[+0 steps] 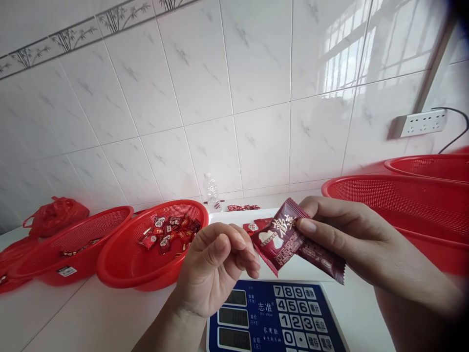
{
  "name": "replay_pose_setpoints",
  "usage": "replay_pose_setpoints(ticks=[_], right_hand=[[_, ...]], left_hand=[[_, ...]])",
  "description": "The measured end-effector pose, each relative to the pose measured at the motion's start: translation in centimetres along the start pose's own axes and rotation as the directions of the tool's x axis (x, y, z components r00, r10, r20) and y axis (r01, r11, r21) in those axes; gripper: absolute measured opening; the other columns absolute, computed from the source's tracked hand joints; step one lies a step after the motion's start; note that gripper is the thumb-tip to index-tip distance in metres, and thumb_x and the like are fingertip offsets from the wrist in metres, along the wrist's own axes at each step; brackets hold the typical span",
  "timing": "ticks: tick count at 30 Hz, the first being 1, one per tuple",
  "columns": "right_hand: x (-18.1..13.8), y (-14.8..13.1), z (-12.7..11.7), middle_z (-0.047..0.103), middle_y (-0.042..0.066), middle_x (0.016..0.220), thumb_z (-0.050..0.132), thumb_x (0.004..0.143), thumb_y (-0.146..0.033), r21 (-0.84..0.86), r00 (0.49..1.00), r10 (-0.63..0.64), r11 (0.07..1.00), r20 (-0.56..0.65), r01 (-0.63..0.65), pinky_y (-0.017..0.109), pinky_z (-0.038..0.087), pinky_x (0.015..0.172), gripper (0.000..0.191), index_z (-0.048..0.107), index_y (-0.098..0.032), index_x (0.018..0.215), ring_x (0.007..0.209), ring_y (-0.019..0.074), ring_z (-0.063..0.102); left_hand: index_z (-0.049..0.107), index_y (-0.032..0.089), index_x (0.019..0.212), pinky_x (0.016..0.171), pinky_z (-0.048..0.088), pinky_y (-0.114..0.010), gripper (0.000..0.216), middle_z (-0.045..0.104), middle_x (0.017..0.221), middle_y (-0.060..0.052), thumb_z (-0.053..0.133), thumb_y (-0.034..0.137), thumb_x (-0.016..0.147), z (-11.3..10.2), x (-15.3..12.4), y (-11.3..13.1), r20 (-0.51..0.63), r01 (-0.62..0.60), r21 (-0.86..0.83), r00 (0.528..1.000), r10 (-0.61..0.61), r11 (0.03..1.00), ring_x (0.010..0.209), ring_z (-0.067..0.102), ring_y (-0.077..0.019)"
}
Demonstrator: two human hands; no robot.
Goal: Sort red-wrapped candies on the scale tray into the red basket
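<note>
My right hand (340,234) pinches two dark red wrapped snack packets between thumb and fingers, above a scale. The front packet (279,237) faces me with pale lettering; a second packet (324,259) sticks out behind it to the lower right. My left hand (218,266) is beside the front packet's left edge, palm partly up, fingers loosely curled and thumb apart from them. Whether its fingertips touch the wrapper is unclear. Below is the scale's blue keypad panel (266,313). Red packets (256,226) lie on its white platform, partly hidden by my hands.
To the left, a red basket (120,264) holds several wrapped packets, next to another red basket (40,266) and a red plastic bag (58,215). A clear bottle (211,193) stands by the tiled wall. Red baskets (410,188) are at right, below a power strip (421,123).
</note>
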State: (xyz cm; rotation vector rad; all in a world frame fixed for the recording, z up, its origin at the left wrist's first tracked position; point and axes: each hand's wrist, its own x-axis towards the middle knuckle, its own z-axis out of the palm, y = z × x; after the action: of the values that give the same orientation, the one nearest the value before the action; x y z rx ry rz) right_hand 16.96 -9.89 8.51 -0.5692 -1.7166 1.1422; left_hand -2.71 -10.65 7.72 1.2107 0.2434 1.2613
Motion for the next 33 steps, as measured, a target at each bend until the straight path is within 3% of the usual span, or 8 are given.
replay_pose_setpoints(ticks=[6,11,16,33], right_hand=[[-0.02,0.01,0.11,0.046,-0.006,0.047,0.056,0.09,-0.035,0.024,1.0,-0.016,1.0,0.0,0.016,0.015,0.029,0.034,0.024,0.055,-0.019,0.072,0.038,0.0051,0.04],[-0.02,0.1,0.12,0.045,-0.006,0.047,0.055,0.09,-0.035,0.04,1.0,-0.004,0.999,-0.006,0.004,0.015,0.031,0.034,0.024,0.055,-0.019,0.073,0.038,0.0052,0.04],[-0.21,0.49,0.04,0.046,-0.005,0.047,0.053,0.091,-0.036,0.037,1.0,0.013,0.999,0.025,-0.014,0.017,0.03,0.033,0.025,0.056,-0.02,0.072,0.037,0.0064,0.039],[-0.16,0.48,0.09,0.045,-0.005,0.048,0.053,0.091,-0.038,0.054,0.999,0.017,0.998,0.033,-0.019,0.018,0.028,0.034,0.027,0.053,-0.021,0.071,0.038,0.0064,0.037]], left_hand=[[0.06,0.019,0.064,0.049,0.05,-0.018,0.024,0.054,0.06,0.002,0.077,0.036,0.069,-0.18,0.02,0.02,0.012,0.012,-0.019,1.0,-0.012,1.0,0.051,0.054,-0.0077],[0.046,0.02,0.06,0.053,0.048,-0.019,0.033,0.045,0.062,0.003,0.076,0.028,0.068,-0.51,-0.31,-0.17,0.132,-0.025,-0.026,0.991,0.028,0.999,0.053,0.049,-0.0075],[0.033,0.021,0.057,0.047,0.045,-0.022,0.044,0.037,0.059,0.004,0.074,0.033,0.069,-0.63,-0.38,-0.32,0.154,-0.077,0.034,0.986,0.071,0.996,0.049,0.044,-0.0086],[0.032,0.021,0.057,0.046,0.041,-0.021,0.045,0.036,0.058,0.004,0.073,0.034,0.07,-0.96,-0.26,-0.68,0.184,-0.092,0.041,0.979,0.083,0.995,0.049,0.044,-0.0091]])
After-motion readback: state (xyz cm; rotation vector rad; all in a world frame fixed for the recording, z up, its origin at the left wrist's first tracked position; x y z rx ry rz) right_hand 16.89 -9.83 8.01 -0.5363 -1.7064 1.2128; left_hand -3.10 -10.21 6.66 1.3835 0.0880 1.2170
